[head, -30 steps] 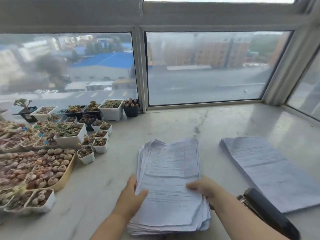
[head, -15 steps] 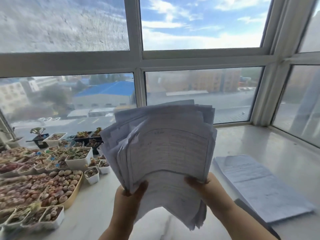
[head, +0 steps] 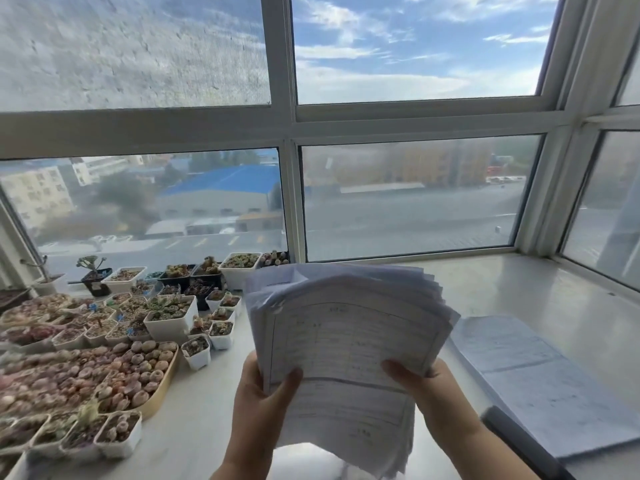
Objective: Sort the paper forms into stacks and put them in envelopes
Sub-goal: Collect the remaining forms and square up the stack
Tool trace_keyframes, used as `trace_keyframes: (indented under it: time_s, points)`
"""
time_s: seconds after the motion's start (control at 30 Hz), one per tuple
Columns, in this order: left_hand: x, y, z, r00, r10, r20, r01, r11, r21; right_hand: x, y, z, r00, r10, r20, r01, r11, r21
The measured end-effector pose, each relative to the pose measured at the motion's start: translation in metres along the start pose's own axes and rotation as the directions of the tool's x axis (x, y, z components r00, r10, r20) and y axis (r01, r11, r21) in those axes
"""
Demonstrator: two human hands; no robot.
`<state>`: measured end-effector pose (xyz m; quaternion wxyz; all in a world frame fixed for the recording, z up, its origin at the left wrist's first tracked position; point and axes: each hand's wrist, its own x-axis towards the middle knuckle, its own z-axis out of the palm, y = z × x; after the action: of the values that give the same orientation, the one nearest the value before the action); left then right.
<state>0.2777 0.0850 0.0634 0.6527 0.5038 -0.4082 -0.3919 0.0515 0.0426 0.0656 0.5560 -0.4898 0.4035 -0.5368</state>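
- Both hands grip one thick bundle of forms, lifted clear of the sill.
- Left hand pinches its lower left edge, thumb on front; right hand pinches lower right.
- Bundle stands near upright, long axis vertical, top tipped away, sheets fanned unevenly at top.
- Second pile lies flat to the right, nearer the right hand.
- Likely next: squaring the edges.
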Motion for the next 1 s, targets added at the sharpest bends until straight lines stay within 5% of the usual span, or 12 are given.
trace_keyframes:
  time_s: [0.13, 0.23, 0.3, 0.4, 0.5, 0.63, 0.8, 0.87, 0.93, 1.0]
  points:
    - [-0.005, -0.004, -0.008, 0.999, 0.029, -0.021, -0.027, 0.995, 0.095, -0.007, 0.012, -0.006, 0.998, 0.041, 0.049, -0.03, 0.978, -0.206]
    - [-0.011, 0.007, -0.011, 0.955, 0.265, -0.136, -0.206, 0.918, 0.34, -0.009, 0.02, -0.003, 0.999, 0.051, 0.02, -0.044, 0.965, -0.257]
    - [-0.019, 0.024, -0.014, 0.802, 0.577, -0.156, -0.428, 0.736, 0.525, -0.009, 0.02, -0.002, 0.998, 0.051, 0.027, -0.042, 0.966, -0.257]
    - [-0.031, 0.051, -0.022, 0.539, 0.839, 0.076, -0.627, 0.339, 0.701, -0.007, 0.02, -0.001, 0.998, 0.051, 0.038, -0.039, 0.963, -0.267]
    - [-0.032, 0.058, -0.035, 0.487, 0.822, 0.296, -0.625, 0.091, 0.775, -0.002, 0.022, -0.002, 0.998, 0.054, 0.027, -0.043, 0.954, -0.297]
    - [-0.033, 0.066, -0.036, 0.468, 0.765, 0.442, -0.647, -0.044, 0.761, 0.001, 0.02, 0.001, 0.996, 0.082, 0.028, -0.073, 0.969, -0.236]
    - [-0.02, 0.089, -0.041, 0.275, 0.385, 0.881, -0.818, -0.388, 0.425, 0.003, 0.015, 0.002, 0.993, 0.101, 0.055, -0.088, 0.976, -0.197]
    - [-0.01, 0.101, -0.049, 0.298, 0.273, 0.915, -0.812, -0.431, 0.393, 0.006, 0.016, -0.001, 0.992, 0.108, 0.069, -0.091, 0.972, -0.216]
    - [0.004, 0.109, -0.059, 0.452, 0.267, 0.851, -0.741, -0.419, 0.525, 0.008, 0.015, -0.003, 0.989, 0.109, 0.095, -0.087, 0.975, -0.204]
    - [0.016, 0.114, -0.068, 0.651, 0.339, 0.68, -0.617, -0.287, 0.733, 0.009, 0.013, -0.004, 0.987, 0.118, 0.108, -0.095, 0.975, -0.202]
